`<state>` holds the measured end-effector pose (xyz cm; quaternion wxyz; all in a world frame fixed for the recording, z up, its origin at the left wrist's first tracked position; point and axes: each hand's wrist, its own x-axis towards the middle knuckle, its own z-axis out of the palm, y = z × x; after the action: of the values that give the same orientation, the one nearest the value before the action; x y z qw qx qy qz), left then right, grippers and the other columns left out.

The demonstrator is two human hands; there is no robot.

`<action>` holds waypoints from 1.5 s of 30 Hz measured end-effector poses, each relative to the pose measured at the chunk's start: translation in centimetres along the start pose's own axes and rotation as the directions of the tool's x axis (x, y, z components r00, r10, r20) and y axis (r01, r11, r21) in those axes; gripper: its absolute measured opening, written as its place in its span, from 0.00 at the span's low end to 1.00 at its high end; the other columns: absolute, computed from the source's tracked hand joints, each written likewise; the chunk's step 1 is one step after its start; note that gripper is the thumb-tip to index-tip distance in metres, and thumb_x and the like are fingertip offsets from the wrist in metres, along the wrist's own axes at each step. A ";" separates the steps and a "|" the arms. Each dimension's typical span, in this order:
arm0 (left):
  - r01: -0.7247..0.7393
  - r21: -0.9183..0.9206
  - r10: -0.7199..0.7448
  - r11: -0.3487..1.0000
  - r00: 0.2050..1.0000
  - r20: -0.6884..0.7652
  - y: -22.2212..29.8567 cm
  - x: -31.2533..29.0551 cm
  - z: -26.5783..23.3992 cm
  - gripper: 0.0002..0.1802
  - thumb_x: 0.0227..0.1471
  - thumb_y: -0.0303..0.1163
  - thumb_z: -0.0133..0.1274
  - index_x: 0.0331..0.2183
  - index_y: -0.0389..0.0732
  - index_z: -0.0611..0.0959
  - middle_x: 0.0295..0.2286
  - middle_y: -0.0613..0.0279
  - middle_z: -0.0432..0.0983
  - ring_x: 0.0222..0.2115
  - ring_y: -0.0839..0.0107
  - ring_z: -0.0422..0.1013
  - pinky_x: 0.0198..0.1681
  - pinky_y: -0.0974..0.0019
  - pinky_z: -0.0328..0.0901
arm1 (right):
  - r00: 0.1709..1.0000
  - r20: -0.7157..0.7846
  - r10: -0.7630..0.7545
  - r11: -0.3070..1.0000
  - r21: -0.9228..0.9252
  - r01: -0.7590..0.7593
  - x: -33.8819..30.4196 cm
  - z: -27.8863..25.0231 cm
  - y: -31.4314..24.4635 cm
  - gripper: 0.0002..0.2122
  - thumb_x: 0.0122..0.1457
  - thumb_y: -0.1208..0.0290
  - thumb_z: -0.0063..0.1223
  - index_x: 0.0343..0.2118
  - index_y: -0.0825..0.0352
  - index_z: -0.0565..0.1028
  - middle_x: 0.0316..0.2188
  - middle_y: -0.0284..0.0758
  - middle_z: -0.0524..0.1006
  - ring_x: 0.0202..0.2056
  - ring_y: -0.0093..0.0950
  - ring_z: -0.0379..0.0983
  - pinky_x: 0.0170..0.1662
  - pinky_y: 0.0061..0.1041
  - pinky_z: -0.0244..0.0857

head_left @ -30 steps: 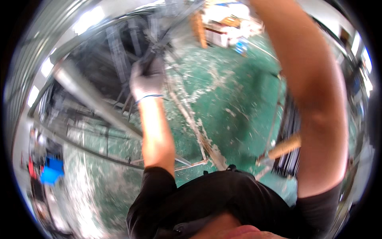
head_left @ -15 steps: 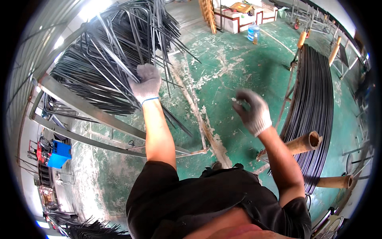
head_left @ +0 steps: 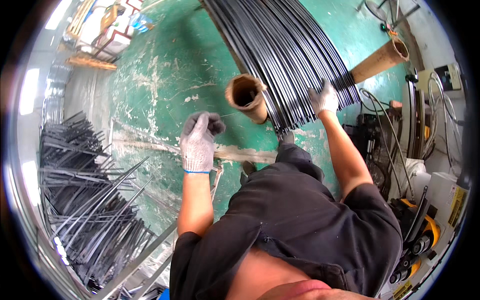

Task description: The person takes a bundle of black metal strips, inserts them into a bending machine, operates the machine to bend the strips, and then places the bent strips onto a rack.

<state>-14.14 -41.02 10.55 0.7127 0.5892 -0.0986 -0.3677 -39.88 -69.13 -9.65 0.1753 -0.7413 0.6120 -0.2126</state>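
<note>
A wide layer of long, straight black rods [head_left: 280, 50] runs away from me, its near ends just ahead of my body. My right hand [head_left: 325, 100], in a pale knit glove, is at the right part of these near ends. Its thumb stands apart from the fingers, and it seems to touch the rods without gripping any. Off to the left, my left hand [head_left: 197, 145] hovers over the green floor in a matching glove with a blue cuff edge. Those fingers bend loosely with nothing between them. A brown cardboard-like tube [head_left: 250, 100] rises beside the rods' left edge.
Another brown tube [head_left: 382, 60] sticks out at the rods' right edge. A heap of bent black rods [head_left: 85, 175] lies at the left, by metal rails [head_left: 135, 265]. Machinery with yellow parts [head_left: 425, 232] and hanging cables [head_left: 440, 105] is close on my right.
My view has turned right, toward the straight rods. My left hand has come away from the bent rods and is now empty. My right hand has moved onto the straight rods' near ends.
</note>
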 end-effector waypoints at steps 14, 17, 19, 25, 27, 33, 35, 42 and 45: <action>-0.335 0.631 0.432 0.700 0.902 0.000 -1.7 6.0 11.6 0.06 0.61 0.25 0.58 0.39 0.32 0.83 0.35 0.62 0.79 0.37 0.75 0.73 0.45 0.69 0.67 | 0.939 0.305 0.159 0.910 -0.415 -0.019 4.9 9.1 3.7 0.11 0.61 0.67 0.53 0.44 0.66 0.76 0.47 0.44 0.77 0.52 0.41 0.75 0.53 0.36 0.73; -0.307 0.695 0.435 0.650 0.900 -0.009 -2.4 5.3 10.7 0.07 0.62 0.26 0.57 0.39 0.32 0.83 0.36 0.61 0.79 0.37 0.75 0.73 0.46 0.69 0.67 | 0.925 0.372 0.077 0.943 -0.329 0.054 5.9 6.4 4.2 0.30 0.52 0.51 0.68 0.51 0.66 0.71 0.54 0.43 0.72 0.59 0.44 0.66 0.62 0.41 0.63; -0.318 0.713 0.459 0.625 0.888 -0.007 -2.7 5.3 11.0 0.07 0.62 0.27 0.57 0.39 0.32 0.83 0.36 0.61 0.79 0.37 0.74 0.73 0.46 0.69 0.67 | 0.993 0.043 -0.108 0.872 -0.476 0.115 7.3 5.1 5.5 0.35 0.49 0.47 0.70 0.54 0.65 0.68 0.57 0.42 0.68 0.60 0.43 0.63 0.63 0.42 0.60; -0.288 0.729 0.447 0.621 0.894 -0.027 -2.7 4.4 13.1 0.06 0.62 0.26 0.57 0.38 0.33 0.83 0.34 0.63 0.78 0.35 0.77 0.71 0.43 0.71 0.66 | 0.929 0.280 0.241 0.916 -0.382 -0.123 9.0 5.5 5.8 0.43 0.44 0.42 0.72 0.55 0.70 0.67 0.53 0.44 0.72 0.57 0.40 0.67 0.62 0.40 0.61; -0.297 0.746 0.464 0.596 0.886 -0.018 -2.7 4.4 13.7 0.05 0.62 0.26 0.57 0.37 0.34 0.82 0.33 0.65 0.77 0.33 0.79 0.70 0.40 0.72 0.65 | 0.916 0.300 0.266 0.916 -0.374 -0.144 8.2 6.3 5.8 0.37 0.47 0.43 0.69 0.51 0.69 0.71 0.51 0.44 0.75 0.55 0.41 0.70 0.60 0.37 0.65; -0.303 0.744 0.472 0.596 0.882 -0.019 -3.4 4.8 13.1 0.05 0.61 0.27 0.58 0.36 0.35 0.82 0.29 0.68 0.76 0.27 0.82 0.67 0.31 0.74 0.63 | 0.858 0.450 0.249 0.940 -0.326 -0.101 8.4 6.4 7.1 0.27 0.55 0.45 0.64 0.45 0.66 0.77 0.46 0.43 0.80 0.51 0.40 0.78 0.53 0.39 0.74; -0.249 0.712 0.411 0.657 0.910 -0.060 -3.0 4.6 12.9 0.05 0.62 0.27 0.58 0.35 0.34 0.82 0.31 0.64 0.78 0.31 0.78 0.70 0.38 0.71 0.67 | 0.835 0.483 0.265 0.935 -0.340 -0.100 8.3 6.3 7.3 0.24 0.57 0.47 0.63 0.45 0.65 0.78 0.46 0.44 0.81 0.50 0.43 0.79 0.53 0.43 0.74; -0.418 0.825 0.593 0.382 0.795 0.128 -2.6 4.0 13.6 0.04 0.60 0.24 0.58 0.36 0.33 0.82 0.33 0.61 0.79 0.34 0.74 0.73 0.40 0.68 0.68 | 0.705 0.671 0.230 0.959 -0.280 -0.047 12.2 3.7 6.9 0.25 0.53 0.52 0.69 0.47 0.67 0.81 0.50 0.48 0.80 0.53 0.43 0.77 0.58 0.38 0.71; -0.530 0.839 0.670 0.123 0.668 0.324 -1.9 2.8 14.5 0.04 0.59 0.22 0.57 0.37 0.31 0.82 0.35 0.55 0.80 0.37 0.65 0.75 0.44 0.63 0.70 | 0.623 0.749 0.225 0.974 -0.175 -0.141 13.2 3.1 7.1 0.32 0.50 0.53 0.70 0.54 0.71 0.78 0.55 0.49 0.77 0.57 0.43 0.75 0.61 0.36 0.69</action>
<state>-21.19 -54.02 12.17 0.3759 0.7997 -0.4567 0.1031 -42.07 -83.40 -14.66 0.4007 -0.7030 0.5624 0.1698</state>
